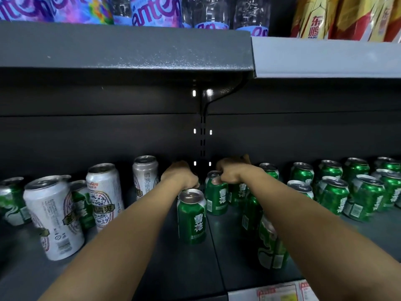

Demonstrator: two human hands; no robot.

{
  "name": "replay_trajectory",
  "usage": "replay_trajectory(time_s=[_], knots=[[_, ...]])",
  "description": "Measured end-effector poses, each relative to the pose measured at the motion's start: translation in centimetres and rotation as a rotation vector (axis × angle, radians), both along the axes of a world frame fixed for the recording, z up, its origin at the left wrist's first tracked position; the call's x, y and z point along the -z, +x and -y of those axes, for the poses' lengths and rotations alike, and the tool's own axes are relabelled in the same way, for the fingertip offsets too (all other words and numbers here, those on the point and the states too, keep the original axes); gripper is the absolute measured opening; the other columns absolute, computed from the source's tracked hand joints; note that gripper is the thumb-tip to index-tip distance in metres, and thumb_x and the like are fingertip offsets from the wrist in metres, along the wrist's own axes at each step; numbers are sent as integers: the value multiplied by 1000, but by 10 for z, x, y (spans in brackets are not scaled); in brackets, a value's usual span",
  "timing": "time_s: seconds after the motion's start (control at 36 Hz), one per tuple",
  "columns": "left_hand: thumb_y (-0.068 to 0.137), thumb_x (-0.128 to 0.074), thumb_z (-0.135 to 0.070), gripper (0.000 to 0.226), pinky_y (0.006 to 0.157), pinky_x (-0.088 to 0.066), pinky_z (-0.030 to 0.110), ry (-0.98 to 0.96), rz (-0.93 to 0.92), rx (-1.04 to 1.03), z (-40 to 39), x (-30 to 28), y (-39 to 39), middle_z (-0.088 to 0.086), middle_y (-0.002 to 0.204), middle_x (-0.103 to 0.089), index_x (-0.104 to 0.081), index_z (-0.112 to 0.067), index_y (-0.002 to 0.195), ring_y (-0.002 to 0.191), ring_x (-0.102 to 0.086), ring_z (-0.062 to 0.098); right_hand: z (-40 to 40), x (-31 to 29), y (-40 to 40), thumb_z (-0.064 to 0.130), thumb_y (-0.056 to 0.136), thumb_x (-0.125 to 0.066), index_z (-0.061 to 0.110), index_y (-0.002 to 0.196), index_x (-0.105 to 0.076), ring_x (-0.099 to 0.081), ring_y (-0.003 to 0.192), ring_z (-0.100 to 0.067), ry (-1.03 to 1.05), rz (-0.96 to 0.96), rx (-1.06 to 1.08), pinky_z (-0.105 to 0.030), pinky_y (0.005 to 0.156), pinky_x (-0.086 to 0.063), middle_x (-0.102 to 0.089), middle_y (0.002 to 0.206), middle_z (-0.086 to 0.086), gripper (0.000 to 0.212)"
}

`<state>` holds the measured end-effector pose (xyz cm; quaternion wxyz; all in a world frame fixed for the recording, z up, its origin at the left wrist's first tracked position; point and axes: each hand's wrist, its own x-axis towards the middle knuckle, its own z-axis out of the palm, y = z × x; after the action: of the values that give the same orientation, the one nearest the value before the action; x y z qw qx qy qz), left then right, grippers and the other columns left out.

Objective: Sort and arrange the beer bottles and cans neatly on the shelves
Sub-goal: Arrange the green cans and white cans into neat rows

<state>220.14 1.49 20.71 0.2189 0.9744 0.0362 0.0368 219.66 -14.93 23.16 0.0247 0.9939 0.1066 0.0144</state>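
My left hand (pixel 181 175) reaches deep into the dark shelf (pixel 165 268), its fingers curled down at the rear rim of an upright green beer can (pixel 192 218). What lies beneath the palm is hidden. Just to the right, my right hand (pixel 232 172) grips a second green can (pixel 217 197) by its top. More green cans stand under my right forearm, one near the front (pixel 271 250). To the left are tall white cans (pixel 54 216) (pixel 104 192) (pixel 145 174), with green cans mixed among them.
A crowd of green cans (pixel 334 196) fills the shelf's right side. The upper shelf's edge (pixel 130 48) overhangs close above, carrying water bottles (pixel 156 9) and yellow-red packs (pixel 314 18). Price tags (pixel 277 294) line the front edge at lower right.
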Motion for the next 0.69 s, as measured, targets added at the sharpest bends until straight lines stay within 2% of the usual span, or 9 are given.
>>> replay_trajectory(time_s=[0.06, 0.14, 0.31, 0.36, 0.5, 0.58, 0.69], knots=[[74, -73, -31, 32, 72, -53, 29, 17, 9, -9, 2, 1, 0, 6, 102, -68, -69, -12, 100, 91, -66, 26, -4, 1, -1, 66, 85, -54, 20, 116, -58, -45, 124, -28, -26, 40, 1, -40, 100, -28, -55, 129, -4, 55], [73, -71, -34, 35, 70, -53, 29, 34, 16, -19, 1, 3, 0, 6, 104, -66, -67, -14, 102, 89, -65, 25, -10, 2, -2, 71, 84, -51, 16, 127, -53, -41, 132, -29, -33, 54, 19, -42, 106, -27, -48, 142, -6, 69], [72, -73, -35, 41, 69, -51, 28, 29, 10, -27, 1, 5, -1, 7, 109, -64, -66, -14, 107, 91, -64, 25, -8, 6, 1, 63, 82, -61, 22, 143, -39, -37, 137, -30, 73, -60, 9, -44, 109, -28, -40, 150, -4, 77], [71, -73, -35, 43, 69, -50, 28, 32, 8, -27, 2, 5, 0, 8, 111, -64, -66, -14, 107, 93, -64, 26, -7, 8, 2, 56, 84, -64, 22, 147, -35, -38, 137, -30, 121, -121, -2, -44, 110, -28, -40, 151, -5, 77], [69, -71, -32, 40, 65, -48, 29, 48, -6, -22, 4, 4, -1, 10, 108, -63, -65, -12, 103, 90, -64, 28, -8, 7, 4, 59, 83, -64, 24, 133, -52, -48, 127, -28, 44, 6, -32, -39, 102, -33, -54, 137, -3, 62], [69, -70, -32, 39, 65, -49, 29, 48, 1, -21, 4, 5, 0, 10, 108, -63, -65, -12, 102, 89, -64, 27, -8, 11, 7, 59, 85, -61, 24, 139, -47, -41, 133, -30, 54, 4, -14, -42, 107, -28, -47, 145, -3, 65], [71, -76, -37, 48, 69, -49, 28, 56, 5, -29, 2, 6, -1, 10, 116, -62, -65, -13, 111, 94, -63, 27, -5, 13, 4, 60, 85, -60, 26, 144, -38, -36, 138, -30, 67, -12, -12, -43, 110, -26, -39, 151, -2, 72]])
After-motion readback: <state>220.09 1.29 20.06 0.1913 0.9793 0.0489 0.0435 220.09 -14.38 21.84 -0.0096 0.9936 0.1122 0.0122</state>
